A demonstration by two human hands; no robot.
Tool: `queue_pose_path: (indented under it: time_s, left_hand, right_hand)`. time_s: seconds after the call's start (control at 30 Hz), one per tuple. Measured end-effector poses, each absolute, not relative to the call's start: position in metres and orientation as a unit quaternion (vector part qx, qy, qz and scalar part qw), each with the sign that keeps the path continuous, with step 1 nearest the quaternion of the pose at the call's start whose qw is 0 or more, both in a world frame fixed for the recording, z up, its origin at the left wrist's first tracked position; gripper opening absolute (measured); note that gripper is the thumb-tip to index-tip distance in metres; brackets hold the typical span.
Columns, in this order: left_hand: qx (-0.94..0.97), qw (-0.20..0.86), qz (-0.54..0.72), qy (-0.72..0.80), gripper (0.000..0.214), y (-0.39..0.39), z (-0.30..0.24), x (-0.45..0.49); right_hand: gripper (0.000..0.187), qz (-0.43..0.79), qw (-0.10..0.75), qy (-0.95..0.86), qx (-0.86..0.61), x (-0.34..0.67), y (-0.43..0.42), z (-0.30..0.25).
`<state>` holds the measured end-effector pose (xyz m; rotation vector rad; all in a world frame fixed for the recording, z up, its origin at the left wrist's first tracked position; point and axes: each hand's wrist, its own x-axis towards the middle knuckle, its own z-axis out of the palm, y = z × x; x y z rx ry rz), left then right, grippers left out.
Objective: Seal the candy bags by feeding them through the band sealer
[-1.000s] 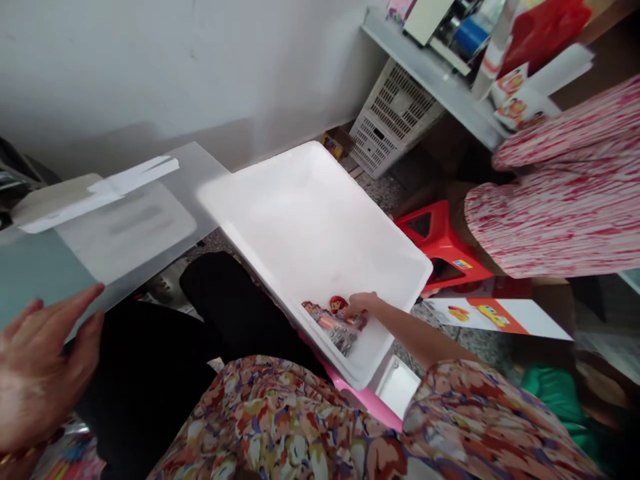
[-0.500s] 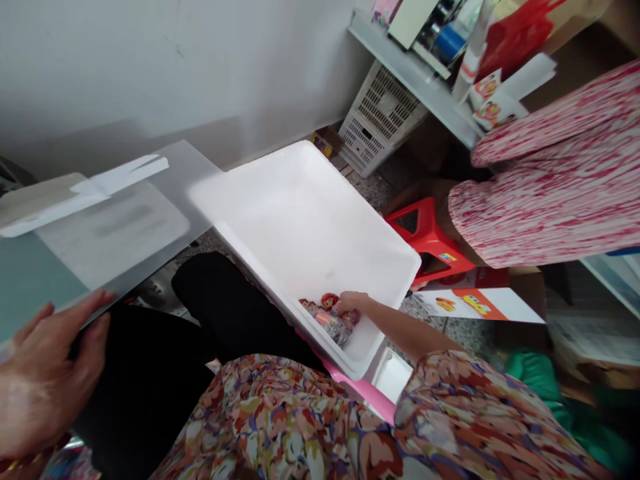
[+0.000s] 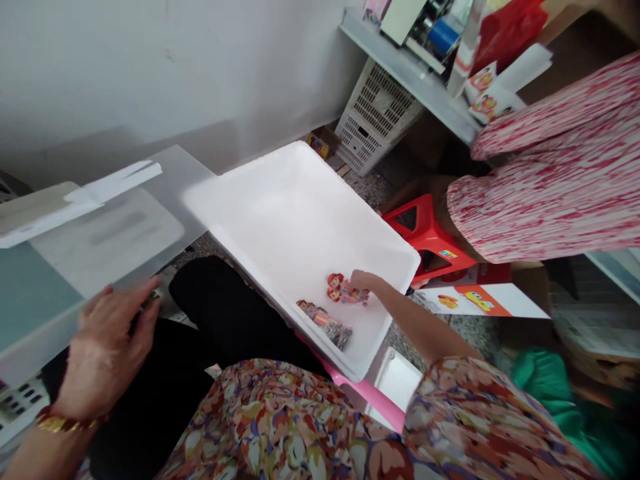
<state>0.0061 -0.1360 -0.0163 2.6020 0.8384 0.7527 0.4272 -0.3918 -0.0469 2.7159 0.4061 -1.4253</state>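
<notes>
My right hand [image 3: 361,281] is inside a white foam tray [image 3: 280,207], near its right end. Its fingers are closed on small cartoon girl figures [image 3: 340,291] with red hair and pink clothes. Beside them, against the tray's near wall, lies a pile of similar figures [image 3: 323,321] with silvery lower ends. I cannot make out what they are made of. My left hand [image 3: 107,340], with a red and gold bracelet at the wrist, hovers over my dark-trousered leg by the edge of a grey-white table [image 3: 193,175]. Its fingers are stretched and slightly apart, with nothing visible in them.
A torn white paper strip [image 3: 110,187] lies on the table at left. Beyond the tray are a red stool [image 3: 425,220] and white plastic crates [image 3: 373,120]. Another person's patterned trousers [image 3: 560,173] fill the right. A pink edge [image 3: 375,400] shows beneath the tray.
My right hand has moved slightly right and up, drawing some figures away from the pile. My left hand has left the table edge and shifted right, over my leg.
</notes>
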Motion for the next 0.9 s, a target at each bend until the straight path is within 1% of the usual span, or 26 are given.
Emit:
queue_pose_path:
  time_s: [0.07, 0.13, 0.23, 0.27, 0.33, 0.4, 0.5, 0.57, 0.63, 0.7, 0.77, 0.83, 0.9]
  left_hand:
    - [0.914, 0.157, 0.281, 0.247, 0.044, -0.148, -0.012, 0.034]
    - [0.925, 0.154, 0.291, 0.192, 0.053, -0.167, -0.007, 0.065]
    - [0.950, 0.130, 0.244, 0.148, 0.064, -0.192, 0.002, 0.106]
    - [0.955, 0.121, 0.223, 0.156, 0.063, -0.196, 0.005, 0.115]
    - [0.953, 0.107, 0.225, 0.175, 0.053, -0.195, 0.007, 0.122]
    - [0.942, 0.108, 0.255, 0.189, 0.043, -0.183, 0.009, 0.114]
    - [0.921, 0.142, 0.292, 0.214, 0.037, -0.157, 0.013, 0.086]
    - [0.895, 0.194, 0.312, 0.253, 0.031, -0.140, 0.016, 0.065]
    - [0.844, 0.281, 0.330, 0.316, 0.027, -0.125, 0.019, 0.048]
    - [0.763, 0.399, 0.344, 0.374, 0.029, -0.112, 0.020, 0.036]
    - [0.670, 0.518, 0.354, 0.398, 0.035, -0.100, 0.021, 0.028]
    - [0.589, 0.604, 0.366, 0.393, 0.040, -0.090, 0.020, 0.023]
    - [0.533, 0.642, 0.385, 0.395, 0.046, -0.080, 0.017, 0.021]
  right_hand:
    - [0.031, -0.457, -0.035, 0.150, 0.876, 0.433, -0.376, -0.026]
    - [0.039, -0.470, -0.094, 0.184, 0.858, 0.424, -0.352, -0.006]
    - [0.046, -0.543, -0.221, 0.240, 0.774, 0.388, -0.305, 0.018]
    - [0.046, -0.574, -0.263, 0.254, 0.733, 0.372, -0.289, 0.025]
    - [0.045, -0.628, -0.319, 0.270, 0.656, 0.342, -0.257, 0.037]
    - [0.043, -0.668, -0.326, 0.277, 0.609, 0.318, -0.229, 0.047]
    - [0.041, -0.737, -0.295, 0.307, 0.525, 0.302, -0.190, 0.058]
    - [0.048, -0.781, -0.261, 0.335, 0.458, 0.299, -0.167, 0.062]
    - [0.057, -0.772, -0.263, 0.368, 0.447, 0.295, -0.146, 0.062]
    - [0.057, -0.700, -0.318, 0.422, 0.479, 0.284, -0.127, 0.058]
    - [0.058, -0.627, -0.386, 0.482, 0.476, 0.265, -0.109, 0.050]
    - [0.057, -0.609, -0.408, 0.518, 0.440, 0.241, -0.092, 0.041]
    - [0.046, -0.603, -0.409, 0.528, 0.437, 0.218, -0.072, 0.031]
